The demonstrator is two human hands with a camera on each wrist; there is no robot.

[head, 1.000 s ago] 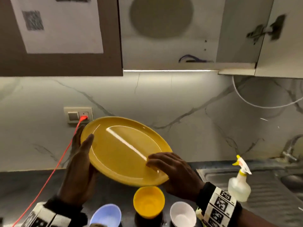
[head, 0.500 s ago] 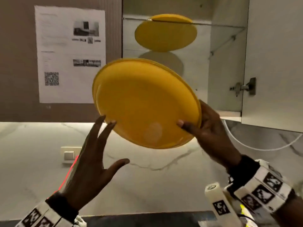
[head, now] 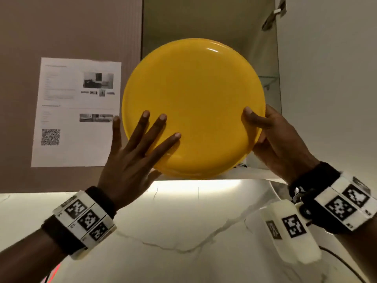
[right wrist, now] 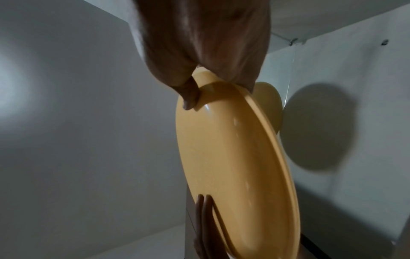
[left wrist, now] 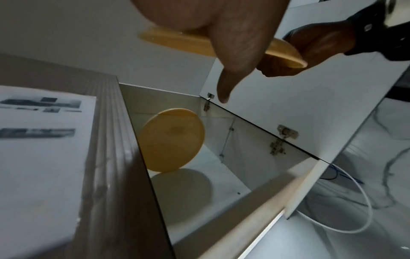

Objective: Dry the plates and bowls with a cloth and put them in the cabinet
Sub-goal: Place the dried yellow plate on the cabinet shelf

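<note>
1. The cabinet [head: 204, 27] stood open; one yellow plate [left wrist: 172, 140] already sat inside, toward its back left corner.
2. A second plate [head: 193, 107] was held up at the cabinet's front edge. It looked light, stiff, glossy and likely slippery; the rim seemed the best hold.
3. The right hand [head: 279, 139] pinched its rim.
4. The left hand [head: 132, 156] lay flat, fingers spread against its underside.
</note>
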